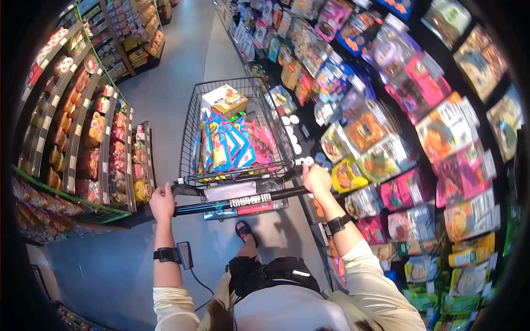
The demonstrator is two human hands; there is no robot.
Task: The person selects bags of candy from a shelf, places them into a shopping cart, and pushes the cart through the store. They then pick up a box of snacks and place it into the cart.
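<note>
A black wire shopping cart (pixel 185 132) stands in front of me, its handlebar (pixel 221 206) running across at waist height. My left hand (pixel 163 203) is closed at the left end of that bar. At the right end, my right hand (pixel 316 179) wraps round the bar, with its fingertips partly hidden. Inside the basket lie several blue and pink snack bags (pixel 223 144). A yellow-and-white box (pixel 227 99) rests toward the front of the basket. Below the bar, a lower tray with flat packages shows in part.
To the right, close beside the cart, rises a display wall of hanging snack pouches (pixel 367 132). Shelves of packaged food (pixel 91 138) line the left side. Grey floor (pixel 190 47) runs ahead between them, and another shelf unit (pixel 124 33) stands farther off at left.
</note>
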